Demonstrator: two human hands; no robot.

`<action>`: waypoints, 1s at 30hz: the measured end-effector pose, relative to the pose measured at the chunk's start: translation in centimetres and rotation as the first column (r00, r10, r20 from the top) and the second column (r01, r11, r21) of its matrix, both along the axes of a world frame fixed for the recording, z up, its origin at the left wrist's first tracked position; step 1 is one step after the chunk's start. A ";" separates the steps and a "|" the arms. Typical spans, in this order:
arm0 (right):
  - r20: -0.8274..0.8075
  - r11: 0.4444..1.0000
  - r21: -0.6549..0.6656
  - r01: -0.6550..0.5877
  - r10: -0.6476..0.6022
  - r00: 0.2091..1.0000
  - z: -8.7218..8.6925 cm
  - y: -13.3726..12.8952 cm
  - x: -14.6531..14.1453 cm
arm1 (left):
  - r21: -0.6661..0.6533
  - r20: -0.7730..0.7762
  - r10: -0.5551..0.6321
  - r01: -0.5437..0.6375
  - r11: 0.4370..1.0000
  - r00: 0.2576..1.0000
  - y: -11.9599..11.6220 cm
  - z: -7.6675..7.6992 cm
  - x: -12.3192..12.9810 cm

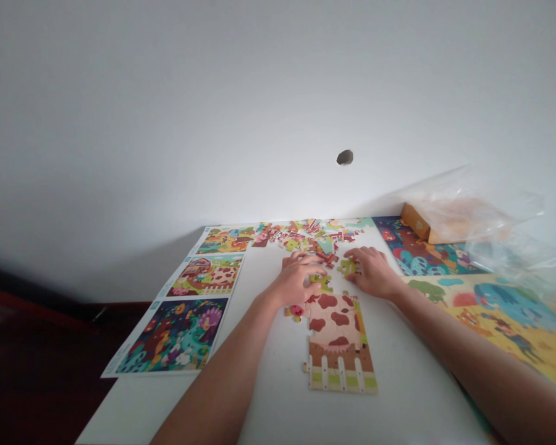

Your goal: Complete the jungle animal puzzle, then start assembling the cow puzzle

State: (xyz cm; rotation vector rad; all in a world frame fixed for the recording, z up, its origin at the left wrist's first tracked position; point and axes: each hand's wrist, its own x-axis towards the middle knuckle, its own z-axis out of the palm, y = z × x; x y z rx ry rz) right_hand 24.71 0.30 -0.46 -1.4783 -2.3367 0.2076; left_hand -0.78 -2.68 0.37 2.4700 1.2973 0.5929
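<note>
My left hand (pixel 297 279) has its thumb and fingers curled around a green jigsaw piece (pixel 322 283), just above the joined part of a puzzle. Opposite it, my right hand (pixel 371 271) grips another green jigsaw piece (pixel 347 267) at its right side. The joined puzzle (pixel 338 346) below shows a spotted cow's body over a white fence. Left of its upper edge lies a small loose piece with a pink face (pixel 295 311). A pile of loose puzzle pieces (pixel 301 233) spreads along the far side of the white table (pixel 278 395).
A printed sheet with three pictures (pixel 180 330) lies at the left. On the right are a finished dark puzzle (pixel 429 259), a yellow puzzle (pixel 495 315) under my right forearm, an orange box (pixel 416 222) and clear plastic bags (pixel 495 210). A wall (pixel 241 123) with a hole stands behind.
</note>
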 end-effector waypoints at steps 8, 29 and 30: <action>-0.022 0.993 -0.012 -0.119 0.119 0.993 0.1 0.2 0.3 | 0.005 -0.006 0.001 -0.001 1.000 1.000 0.0 0.0 0.0; -0.492 0.977 0.140 -0.160 0.208 0.845 1.6 -1.7 -0.6 | -0.023 0.001 -0.001 0.001 1.000 1.000 -0.1 0.3 0.1; -0.504 0.980 0.112 -0.164 0.199 0.840 1.5 -1.7 -0.6 | -0.022 -0.001 -0.004 0.004 1.000 1.000 -0.1 0.3 0.1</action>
